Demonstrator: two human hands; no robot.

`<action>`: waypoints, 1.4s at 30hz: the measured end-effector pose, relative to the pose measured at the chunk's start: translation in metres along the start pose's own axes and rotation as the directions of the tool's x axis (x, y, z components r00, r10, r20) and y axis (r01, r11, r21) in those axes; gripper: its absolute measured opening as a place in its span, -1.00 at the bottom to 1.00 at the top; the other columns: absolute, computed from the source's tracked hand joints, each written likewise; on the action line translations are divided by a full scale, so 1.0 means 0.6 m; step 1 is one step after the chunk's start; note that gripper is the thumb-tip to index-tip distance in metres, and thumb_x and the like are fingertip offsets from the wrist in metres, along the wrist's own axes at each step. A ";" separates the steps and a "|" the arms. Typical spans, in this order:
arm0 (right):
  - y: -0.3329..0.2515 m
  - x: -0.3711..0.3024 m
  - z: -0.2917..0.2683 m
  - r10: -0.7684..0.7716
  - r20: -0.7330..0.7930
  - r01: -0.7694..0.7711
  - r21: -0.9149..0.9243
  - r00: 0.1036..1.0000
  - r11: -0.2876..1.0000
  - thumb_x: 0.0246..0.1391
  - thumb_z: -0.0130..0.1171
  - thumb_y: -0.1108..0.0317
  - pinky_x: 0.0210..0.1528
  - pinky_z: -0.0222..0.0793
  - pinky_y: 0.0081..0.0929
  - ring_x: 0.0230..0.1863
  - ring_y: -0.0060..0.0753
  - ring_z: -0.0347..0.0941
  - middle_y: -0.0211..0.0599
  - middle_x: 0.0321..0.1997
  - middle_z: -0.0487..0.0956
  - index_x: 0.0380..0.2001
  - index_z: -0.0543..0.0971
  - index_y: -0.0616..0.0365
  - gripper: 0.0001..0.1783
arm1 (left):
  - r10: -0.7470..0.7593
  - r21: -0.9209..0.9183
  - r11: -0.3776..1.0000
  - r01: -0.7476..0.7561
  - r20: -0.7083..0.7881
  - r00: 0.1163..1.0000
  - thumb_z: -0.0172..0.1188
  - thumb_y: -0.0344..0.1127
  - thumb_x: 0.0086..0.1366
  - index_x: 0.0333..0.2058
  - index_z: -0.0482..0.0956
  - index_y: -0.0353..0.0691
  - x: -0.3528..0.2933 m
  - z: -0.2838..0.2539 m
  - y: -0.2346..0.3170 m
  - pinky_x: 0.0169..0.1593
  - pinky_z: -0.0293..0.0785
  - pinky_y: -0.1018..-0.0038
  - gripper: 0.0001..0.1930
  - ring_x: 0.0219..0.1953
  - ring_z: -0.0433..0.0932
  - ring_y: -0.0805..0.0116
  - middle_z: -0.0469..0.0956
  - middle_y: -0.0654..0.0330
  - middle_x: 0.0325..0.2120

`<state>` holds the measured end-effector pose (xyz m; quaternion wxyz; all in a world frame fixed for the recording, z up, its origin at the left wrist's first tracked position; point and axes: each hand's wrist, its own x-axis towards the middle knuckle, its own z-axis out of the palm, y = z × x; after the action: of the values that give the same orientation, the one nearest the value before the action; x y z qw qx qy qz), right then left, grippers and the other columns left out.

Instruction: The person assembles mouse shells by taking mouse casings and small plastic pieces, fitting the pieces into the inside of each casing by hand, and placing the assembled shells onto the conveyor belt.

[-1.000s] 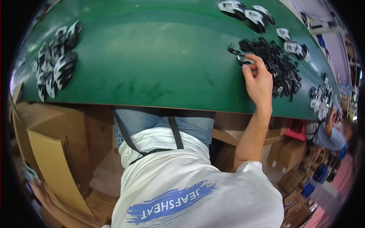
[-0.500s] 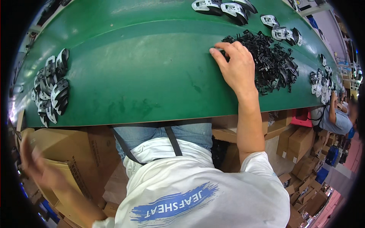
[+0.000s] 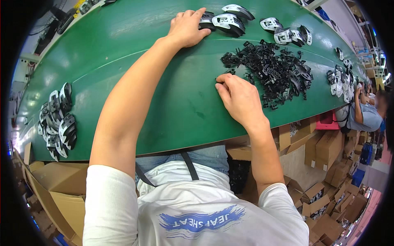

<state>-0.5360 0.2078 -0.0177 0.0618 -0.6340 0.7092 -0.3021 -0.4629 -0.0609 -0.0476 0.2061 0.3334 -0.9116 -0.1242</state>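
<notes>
Shell (image 3: 207, 20) touches left hand (image 3: 186, 28); black clips (image 3: 273, 67) lie beside right hand (image 3: 242, 98)

Under the left hand (image 3: 186, 28) and right hand (image 3: 242, 98): a long, shiny green table (image 3: 176, 115).
Touching the left hand, and just right of it: curved white-and-black plastic shells (image 3: 228, 23).
Just past the right hand: a messy heap of small black plastic bits (image 3: 279, 67).
Farther past the right hand: more shells (image 3: 283, 37).
Well left of both hands: a pile of shells (image 3: 55, 110).
Well right of both hands: another shell pile (image 3: 339, 82).
</notes>
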 end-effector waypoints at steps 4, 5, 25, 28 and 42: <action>-0.004 0.005 -0.004 0.102 0.012 -0.101 -0.014 0.995 0.995 0.23 0.33 0.35 -0.15 0.59 -0.08 -0.24 0.05 0.66 -0.14 -0.29 0.69 -0.14 0.63 0.14 -0.82 | -0.059 0.114 0.992 0.046 0.116 0.991 0.39 0.15 0.29 0.45 0.38 -0.12 -0.038 -0.058 -0.033 0.43 0.31 0.02 -0.15 0.39 0.37 -0.18 0.49 -0.14 0.30; -0.005 0.008 -0.006 0.142 0.016 -0.141 -0.024 0.990 0.990 0.22 0.34 0.33 -0.16 0.59 -0.08 -0.26 0.05 0.66 -0.15 -0.29 0.69 -0.11 0.63 0.13 -0.79 | -0.117 0.034 0.993 0.115 0.077 0.990 0.39 0.15 0.30 0.45 0.37 -0.16 -0.064 -0.079 -0.045 0.43 0.31 0.05 -0.14 0.38 0.39 -0.17 0.49 -0.15 0.31; -0.065 -0.008 -0.065 0.212 0.138 -0.205 -0.061 0.968 0.977 0.22 0.33 0.43 -0.23 0.58 -0.31 -0.39 -0.24 0.64 -0.15 -0.33 0.72 -0.22 0.72 0.28 -0.86 | -0.233 -0.795 -0.559 0.236 0.424 0.875 -0.08 -0.11 0.68 0.48 0.25 -0.25 -0.509 -0.214 0.058 0.42 0.33 0.23 -0.46 0.31 0.50 0.29 0.51 0.16 0.30; -0.116 -0.023 -0.067 0.228 0.114 -0.254 0.376 0.967 0.891 0.24 0.34 0.49 -0.28 0.53 -0.52 -0.39 -0.55 0.61 -0.27 -0.30 0.75 -0.24 0.69 0.30 -0.91 | -0.088 -0.608 -0.774 0.176 0.379 0.921 -0.24 0.02 0.70 0.47 0.28 -0.21 -0.511 -0.194 0.060 0.47 0.29 0.06 -0.42 0.40 0.45 0.08 0.44 0.04 0.39; -0.237 -0.024 -0.016 -0.188 -0.094 0.207 0.265 0.978 0.942 0.00 0.52 0.51 -0.44 0.41 -0.45 -0.50 -0.38 0.52 -0.35 -0.41 0.71 -0.34 0.76 0.17 -0.87 | -0.042 -0.752 -0.600 0.272 0.369 0.928 -0.36 -0.01 0.72 0.57 0.04 -0.20 -0.518 -0.236 0.109 0.55 0.20 0.12 -0.38 0.52 0.28 0.16 0.24 0.08 0.52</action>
<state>-0.4152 0.2225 0.0578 0.0944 -0.6767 0.5952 -0.4229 -0.2189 0.1804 0.0104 0.3014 0.1203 -0.2485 -0.9126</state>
